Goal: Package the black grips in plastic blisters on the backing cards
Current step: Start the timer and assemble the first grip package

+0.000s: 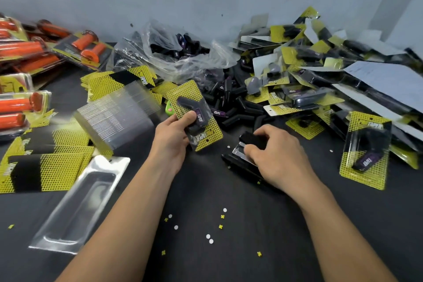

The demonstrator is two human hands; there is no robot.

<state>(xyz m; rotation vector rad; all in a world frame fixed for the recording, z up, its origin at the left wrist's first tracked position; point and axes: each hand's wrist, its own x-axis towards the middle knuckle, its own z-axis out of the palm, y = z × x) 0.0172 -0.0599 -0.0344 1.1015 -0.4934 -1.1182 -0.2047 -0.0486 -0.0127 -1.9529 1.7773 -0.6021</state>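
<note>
Held pack: your left hand (172, 136) holds a yellow dotted backing card (214, 136), tilted, its top edge towards 11 o'clock. A clear blister (201, 103) lies on its face with one black grip (186, 103) inside; the grip carries a purple label.
Left hand: your thumb presses on the blister front and your fingers are curled behind the card, pinching the pack between them.
Right hand: your right hand (275, 157) lies palm down at 3 o'clock of the pack, its fingers curled over the top of a black and chrome stapler (238, 161) that rests on the dark table (229, 258).
Loose grips: a heap of black grips (238, 107) lies at 1 o'clock of the pack.
Blister stock: a stack of blisters (119, 117) stands at 9 o'clock of your left hand; one empty blister (84, 204) lies at 7 o'clock.
Card stock: spare cards (52, 168) lie at 9 o'clock, near the left edge.
Finished packs: a pile (320, 64) fills the 2 o'clock area; one finished pack (366, 151) lies at 3 o'clock.
</note>
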